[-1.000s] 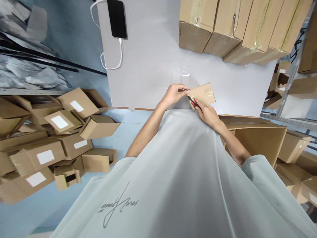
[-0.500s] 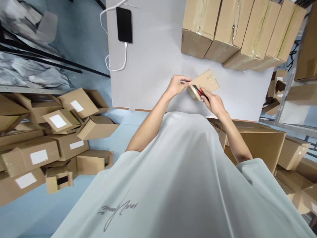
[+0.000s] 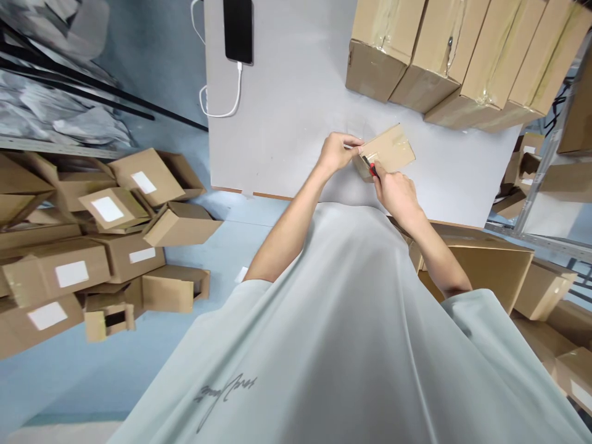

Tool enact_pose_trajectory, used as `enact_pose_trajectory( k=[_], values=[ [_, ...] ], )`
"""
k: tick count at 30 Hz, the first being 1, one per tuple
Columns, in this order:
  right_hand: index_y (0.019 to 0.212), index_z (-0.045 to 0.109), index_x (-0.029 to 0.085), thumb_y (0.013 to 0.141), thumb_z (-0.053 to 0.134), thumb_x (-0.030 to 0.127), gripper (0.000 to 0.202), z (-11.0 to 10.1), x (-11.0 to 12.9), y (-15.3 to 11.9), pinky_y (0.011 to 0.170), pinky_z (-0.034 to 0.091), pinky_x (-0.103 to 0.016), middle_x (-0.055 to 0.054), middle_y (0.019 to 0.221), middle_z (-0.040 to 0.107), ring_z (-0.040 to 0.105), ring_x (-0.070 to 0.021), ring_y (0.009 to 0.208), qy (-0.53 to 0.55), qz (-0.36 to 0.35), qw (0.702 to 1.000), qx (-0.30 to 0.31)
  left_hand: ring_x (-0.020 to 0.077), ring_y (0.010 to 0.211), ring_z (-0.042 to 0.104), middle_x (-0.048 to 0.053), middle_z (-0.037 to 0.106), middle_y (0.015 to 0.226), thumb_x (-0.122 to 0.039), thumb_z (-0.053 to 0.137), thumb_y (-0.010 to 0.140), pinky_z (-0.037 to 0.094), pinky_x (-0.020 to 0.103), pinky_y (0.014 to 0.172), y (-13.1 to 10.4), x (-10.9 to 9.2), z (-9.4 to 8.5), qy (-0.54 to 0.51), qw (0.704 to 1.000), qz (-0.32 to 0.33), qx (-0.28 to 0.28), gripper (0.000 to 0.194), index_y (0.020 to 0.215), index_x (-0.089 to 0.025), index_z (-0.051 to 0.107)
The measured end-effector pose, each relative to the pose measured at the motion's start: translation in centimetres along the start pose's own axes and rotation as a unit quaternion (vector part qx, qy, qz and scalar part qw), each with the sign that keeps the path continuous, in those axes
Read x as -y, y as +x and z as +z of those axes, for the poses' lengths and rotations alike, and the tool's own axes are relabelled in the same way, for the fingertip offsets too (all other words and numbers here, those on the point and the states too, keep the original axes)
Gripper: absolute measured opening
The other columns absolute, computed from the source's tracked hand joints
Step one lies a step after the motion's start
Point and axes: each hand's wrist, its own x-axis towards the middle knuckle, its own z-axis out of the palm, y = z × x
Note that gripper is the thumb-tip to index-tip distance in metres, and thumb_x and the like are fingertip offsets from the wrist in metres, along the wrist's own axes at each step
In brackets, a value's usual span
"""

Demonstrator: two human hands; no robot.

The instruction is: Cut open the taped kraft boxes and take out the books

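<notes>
A small taped cardboard box is tilted on the pale table, with its near side facing me. My left hand grips the box's left corner between thumb and fingers. In my right hand is a red and black utility knife, the fingers closed round its handle. The knife's dark tip lies against the near left edge of the box. Much of the handle is hidden by my fingers.
Several larger taped boxes stand in a row at the table's back right. A black phone with a white cable lies at the back left. Opened cartons are piled on the floor to the left; a big open carton sits below the table's right edge.
My right hand has turned over the knife, covering more of its handle, and the knife stands steeper against the box. The whole view has shifted slightly.
</notes>
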Motion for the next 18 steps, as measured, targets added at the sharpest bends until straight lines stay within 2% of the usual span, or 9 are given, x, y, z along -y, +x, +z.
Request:
enact_pose_trajectory(
  k=[4,10,14,18],
  values=[
    [0.172,0.051,0.016,0.116,0.047,0.060,0.071,0.0,1.2,0.8,0.106,0.053,-0.062,-0.027,0.120,0.081,0.076,-0.0486,0.120,-0.013,0.010,1.000,0.012,0.0288,0.111,0.082,0.008,0.089,0.116,-0.026,0.091,0.086,0.067,0.046,0.110,0.0,0.4,0.3,0.018,0.999,-0.003,-0.028,0.019,0.104,-0.022,0.089],
    [0.153,0.070,0.017,0.114,0.050,0.050,0.056,-0.1,0.2,0.1,0.097,0.058,-0.058,-0.026,0.110,0.082,0.078,-0.0465,0.112,-0.038,-0.024,0.999,0.008,0.0262,0.102,0.082,0.009,0.088,0.118,-0.020,0.083,0.089,0.066,0.044,0.104,-0.7,0.5,1.2,0.047,0.997,-0.013,-0.054,0.017,0.104,-0.021,0.089],
    [0.156,0.067,0.015,0.115,0.047,0.043,0.053,0.0,1.0,-0.5,0.097,0.058,-0.059,-0.028,0.114,0.083,0.079,-0.0471,0.113,-0.040,0.012,0.999,0.018,0.0254,0.102,0.082,0.008,0.089,0.116,-0.019,0.082,0.090,0.066,0.043,0.103,-0.8,0.5,1.1,0.055,0.997,-0.015,-0.058,0.020,0.108,-0.022,0.089],
    [0.158,0.065,0.013,0.115,0.044,0.030,0.051,-0.9,2.5,-1.5,0.096,0.060,-0.057,-0.029,0.118,0.083,0.079,-0.0460,0.116,-0.058,0.031,0.997,0.039,0.0258,0.105,0.083,0.008,0.089,0.117,-0.024,0.086,0.088,0.066,0.043,0.104,-0.8,0.8,1.0,0.051,0.997,-0.015,-0.053,0.019,0.107,-0.023,0.089]
  ],
)
